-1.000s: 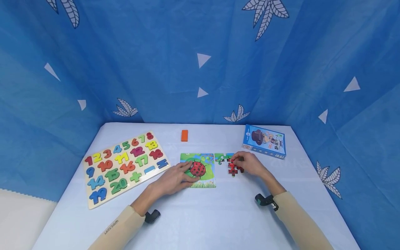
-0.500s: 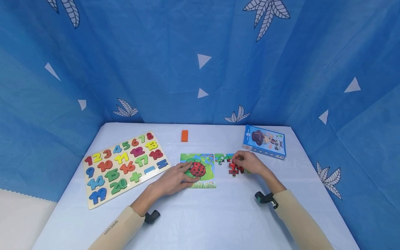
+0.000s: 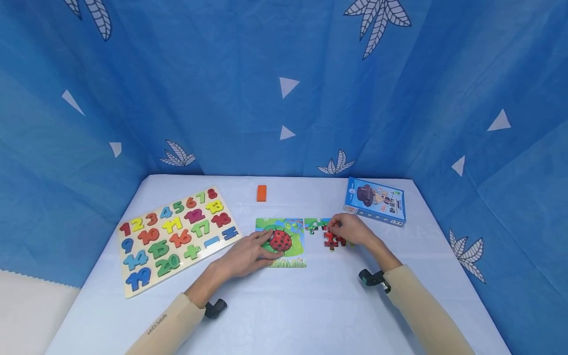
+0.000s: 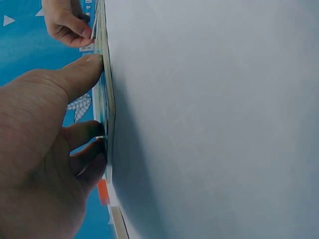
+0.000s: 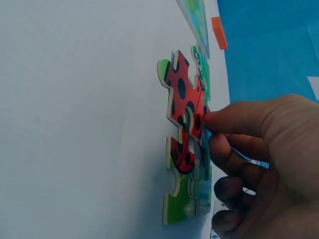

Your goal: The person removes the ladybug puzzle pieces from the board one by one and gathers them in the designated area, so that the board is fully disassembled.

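Observation:
My left hand [image 3: 244, 254] rests on a square ladybug picture board [image 3: 293, 259], thumb and fingers spread over its left part. In the left wrist view the fingertips press on the board, seen nearly edge-on. To the board's right lie red and green jigsaw pieces [image 3: 331, 241], several of them joined or overlapping. My right hand [image 3: 352, 229] is over these, thumb and forefinger pinching a red, black-spotted jigsaw piece [image 5: 198, 119]. The right wrist view shows a larger red piece [image 5: 178, 92] beside it and a green piece [image 5: 178, 206] nearer the camera. Part of the pinched piece is hidden by the fingers.
On the left lies a wooden number board [image 3: 191, 264] with coloured numerals. An orange block [image 3: 262, 193] sits behind the picture board. A blue game box [image 3: 377, 199] stands at the back right. Blue curtains [image 3: 248, 98] enclose the white table [image 3: 284, 315].
Very little differs. My right hand and the pieces under it have shifted only slightly; its pinch continues. The left hand stays in place on the picture board.

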